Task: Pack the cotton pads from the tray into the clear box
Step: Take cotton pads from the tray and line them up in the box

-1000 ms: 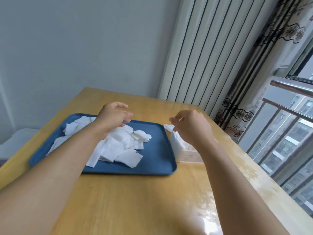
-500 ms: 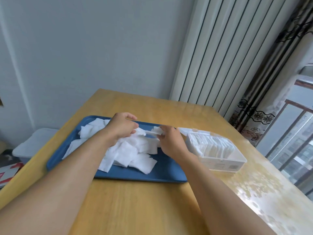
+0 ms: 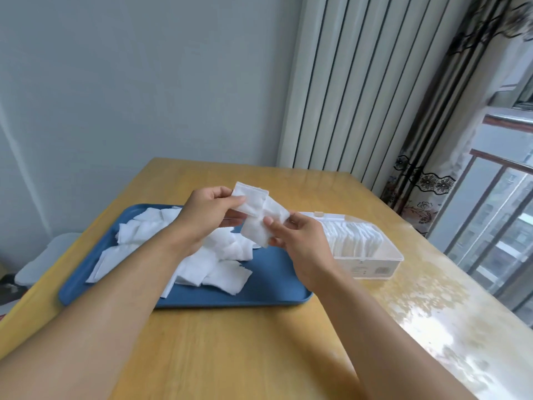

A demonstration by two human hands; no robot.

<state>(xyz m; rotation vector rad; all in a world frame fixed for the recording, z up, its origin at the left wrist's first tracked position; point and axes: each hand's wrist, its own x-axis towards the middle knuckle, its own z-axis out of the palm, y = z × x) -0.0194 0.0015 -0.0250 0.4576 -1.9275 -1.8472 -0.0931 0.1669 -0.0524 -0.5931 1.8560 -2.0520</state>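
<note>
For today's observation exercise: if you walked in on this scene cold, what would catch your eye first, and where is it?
First, the two hands raised over the tray: the left hand and right hand pinch a few white cotton pads between them. Below lies the blue tray with a loose heap of pads on the wooden table. To its right stands the clear box, already holding a row of upright pads.

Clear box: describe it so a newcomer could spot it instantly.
On the wooden table, look just right of the blue tray, toward the window side. The clear box is a low, see-through plastic container with its lid open, holding a row of white cotton pads standing on edge, unlike the loose heap on the tray.
</note>
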